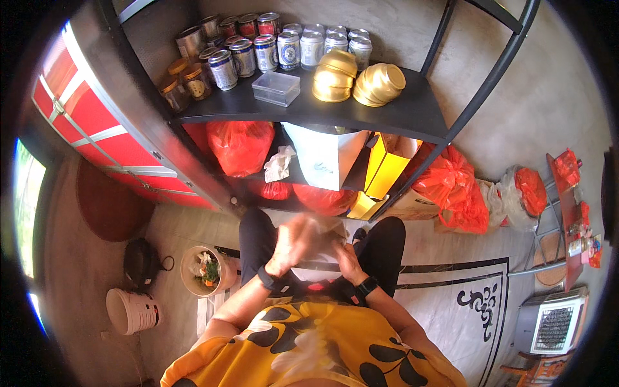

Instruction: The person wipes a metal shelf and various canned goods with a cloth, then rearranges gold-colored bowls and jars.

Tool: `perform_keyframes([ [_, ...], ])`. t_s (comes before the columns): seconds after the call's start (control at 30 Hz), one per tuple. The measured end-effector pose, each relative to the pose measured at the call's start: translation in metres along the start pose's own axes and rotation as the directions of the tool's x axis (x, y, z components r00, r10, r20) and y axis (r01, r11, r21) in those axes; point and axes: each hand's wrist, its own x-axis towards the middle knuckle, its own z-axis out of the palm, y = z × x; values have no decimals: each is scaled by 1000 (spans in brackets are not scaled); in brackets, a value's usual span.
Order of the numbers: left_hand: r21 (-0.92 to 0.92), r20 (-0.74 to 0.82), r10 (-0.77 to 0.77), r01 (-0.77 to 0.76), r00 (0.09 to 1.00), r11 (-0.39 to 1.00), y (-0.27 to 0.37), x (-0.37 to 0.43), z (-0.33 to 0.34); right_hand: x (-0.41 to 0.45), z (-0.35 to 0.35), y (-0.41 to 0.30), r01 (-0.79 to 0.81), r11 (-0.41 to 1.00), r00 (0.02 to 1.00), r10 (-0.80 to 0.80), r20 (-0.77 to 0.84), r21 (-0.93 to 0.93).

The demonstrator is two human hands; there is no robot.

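Note:
My left hand (294, 243) is raised over my lap, between my knees. It is blurred by motion, with its fingers at a pale, crumpled sheet (331, 227) that could be cloth, paper or thin plastic. The lower right part of this sheet is gripped in my right hand (347, 259). Blur hides whether my left fingers are closed on it. Dark bands circle both wrists. Just beyond my hands stands a black shelf (309, 115) with bags on its lower levels. A white paper bag (321, 157) is nearest, beside a crumpled white tissue (279, 163).
Drink cans (289, 51), a clear plastic box (276, 89) and stacked gold bowls (333, 80) fill the top shelf. A waste bucket (186, 271) holding scraps stands left, near another white bucket (126, 312). Red plastic bags (449, 181) and a heater-like appliance (524, 324) are at right.

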Motion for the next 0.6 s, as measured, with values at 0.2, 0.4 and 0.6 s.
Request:
perform_keyframes([
  [0.2, 750, -57, 83, -12, 995, 662, -112, 24, -33, 7, -24, 10, -10, 1000, 942, 14, -335, 12],
  [0.4, 810, -74, 216, -68, 974, 583, -86, 24, -37, -11, -14, -30, 280, 887, 945, -322, -58, -367],
  [0.6, -241, 530, -147, 314, 835, 918, -77, 1, -22, -10, 31, -78, 223, 868, 972, -162, 171, -444],
])
